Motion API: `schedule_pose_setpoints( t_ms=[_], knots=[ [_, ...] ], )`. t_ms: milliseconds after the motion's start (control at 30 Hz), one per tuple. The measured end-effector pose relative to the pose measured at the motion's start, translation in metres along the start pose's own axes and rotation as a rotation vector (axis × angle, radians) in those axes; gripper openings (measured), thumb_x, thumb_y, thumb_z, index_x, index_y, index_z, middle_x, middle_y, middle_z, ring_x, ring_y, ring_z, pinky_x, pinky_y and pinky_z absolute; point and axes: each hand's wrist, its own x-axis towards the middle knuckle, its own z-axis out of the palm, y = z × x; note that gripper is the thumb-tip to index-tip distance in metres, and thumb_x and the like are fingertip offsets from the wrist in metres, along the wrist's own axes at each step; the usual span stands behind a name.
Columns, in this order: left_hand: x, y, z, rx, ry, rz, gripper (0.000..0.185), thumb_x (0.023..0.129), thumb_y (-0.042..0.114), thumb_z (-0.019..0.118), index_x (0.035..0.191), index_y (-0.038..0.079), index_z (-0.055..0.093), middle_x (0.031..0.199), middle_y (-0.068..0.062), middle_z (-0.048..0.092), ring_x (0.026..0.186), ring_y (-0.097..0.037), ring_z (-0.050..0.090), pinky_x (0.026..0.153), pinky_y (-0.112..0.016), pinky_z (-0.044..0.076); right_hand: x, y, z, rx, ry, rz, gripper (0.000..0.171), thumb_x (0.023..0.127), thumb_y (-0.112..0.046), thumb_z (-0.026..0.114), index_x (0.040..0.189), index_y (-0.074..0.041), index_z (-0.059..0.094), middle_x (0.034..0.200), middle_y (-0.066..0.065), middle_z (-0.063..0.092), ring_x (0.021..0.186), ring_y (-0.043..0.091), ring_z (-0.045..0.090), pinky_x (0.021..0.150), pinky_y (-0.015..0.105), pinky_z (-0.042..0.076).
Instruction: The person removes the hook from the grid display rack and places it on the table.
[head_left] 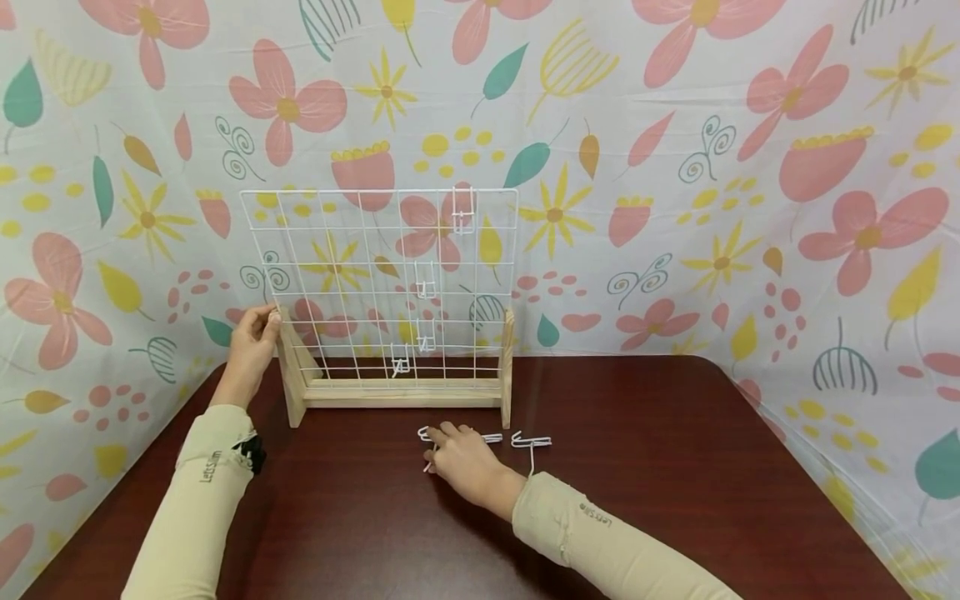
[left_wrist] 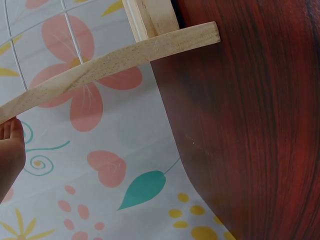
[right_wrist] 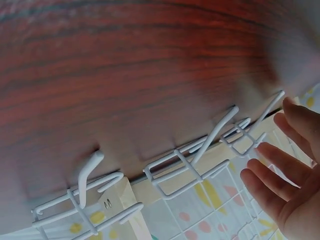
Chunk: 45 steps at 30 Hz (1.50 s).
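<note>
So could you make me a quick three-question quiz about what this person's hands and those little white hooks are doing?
1. True or false: the left hand holds the rack by its left wooden post.
2. How many white hooks hang on the wire grid?
A. two B. four C. six
3. Fill in: the right hand rests on the loose hooks lying on the ____.

Key: 1 true; 2 B; 3 table.
</note>
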Motion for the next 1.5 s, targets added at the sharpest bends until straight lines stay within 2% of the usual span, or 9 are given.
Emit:
schedule_pose_setpoints(
  t_ms=[167, 333, 533, 700, 933, 1267, 1500],
  knots=[
    [0.001, 0.000, 0.000, -0.002, -0.002, 0.003, 0.048, 0.104, 0.026, 0.039, 0.140, -0.006, 0.036, 0.131, -0.013, 0.045, 0.104, 0.000, 0.042, 0.082, -0.009, 0.037, 0.000, 0.002, -0.004, 0.003, 0.042, -0.013, 0.011, 0.087, -0.027, 0.067, 0.093, -0.027, 0.076, 0.097, -0.005, 0.066, 0.087, 0.014, 0.055, 0.063, 0.024, 0.045],
    [0.002, 0.001, 0.000, -0.010, -0.006, -0.001, 0.047, 0.104, 0.025, 0.039, 0.141, -0.005, 0.035, 0.135, -0.017, 0.043, 0.103, 0.002, 0.042, 0.083, -0.010, 0.038, 0.000, 0.006, -0.009, 0.017, 0.117, -0.010, 0.006, 0.082, -0.022, 0.069, 0.082, -0.024, 0.074, 0.089, -0.005, 0.065, 0.084, 0.013, 0.056, 0.060, 0.024, 0.043],
    [0.002, -0.001, 0.001, 0.003, 0.002, -0.012, 0.047, 0.104, 0.025, 0.039, 0.141, -0.005, 0.036, 0.132, -0.015, 0.044, 0.099, 0.005, 0.042, 0.081, -0.009, 0.037, -0.001, 0.019, -0.016, 0.126, 0.208, 0.006, 0.007, 0.084, -0.020, 0.070, 0.078, -0.019, 0.071, 0.083, -0.004, 0.064, 0.081, 0.015, 0.057, 0.059, 0.025, 0.044],
    [0.003, -0.004, 0.001, -0.017, 0.008, -0.014, 0.046, 0.104, 0.023, 0.040, 0.140, -0.005, 0.037, 0.134, -0.018, 0.044, 0.099, 0.005, 0.042, 0.082, -0.008, 0.037, 0.000, 0.041, -0.031, 0.199, 0.303, 0.047, 0.005, 0.085, -0.014, 0.069, 0.082, -0.015, 0.072, 0.081, -0.003, 0.065, 0.078, 0.016, 0.058, 0.064, 0.027, 0.049],
    [0.004, -0.004, 0.000, -0.012, 0.006, -0.016, 0.045, 0.104, 0.022, 0.040, 0.141, -0.004, 0.037, 0.134, -0.017, 0.043, 0.099, 0.004, 0.041, 0.081, -0.008, 0.037, 0.002, 0.070, -0.048, 0.261, 0.399, 0.108, 0.005, 0.084, -0.009, 0.072, 0.089, -0.010, 0.074, 0.087, 0.000, 0.069, 0.083, 0.018, 0.061, 0.071, 0.029, 0.052],
    [0.001, -0.003, -0.003, 0.010, -0.005, 0.028, 0.049, 0.104, 0.026, 0.039, 0.139, -0.007, 0.036, 0.130, -0.014, 0.045, 0.101, 0.005, 0.042, 0.082, -0.008, 0.037, 0.008, 0.089, -0.064, 0.319, 0.426, 0.187, 0.009, 0.086, -0.008, 0.072, 0.095, -0.007, 0.075, 0.094, 0.003, 0.071, 0.090, 0.019, 0.064, 0.075, 0.032, 0.054],
    [0.001, 0.001, -0.001, 0.026, -0.021, 0.014, 0.049, 0.104, 0.026, 0.038, 0.141, -0.006, 0.035, 0.138, -0.022, 0.041, 0.111, -0.001, 0.043, 0.086, -0.010, 0.038, 0.017, 0.105, -0.078, 0.314, 0.553, 0.264, 0.012, 0.085, -0.005, 0.072, 0.096, -0.004, 0.075, 0.093, 0.007, 0.072, 0.088, 0.022, 0.065, 0.075, 0.034, 0.055]
  ],
)
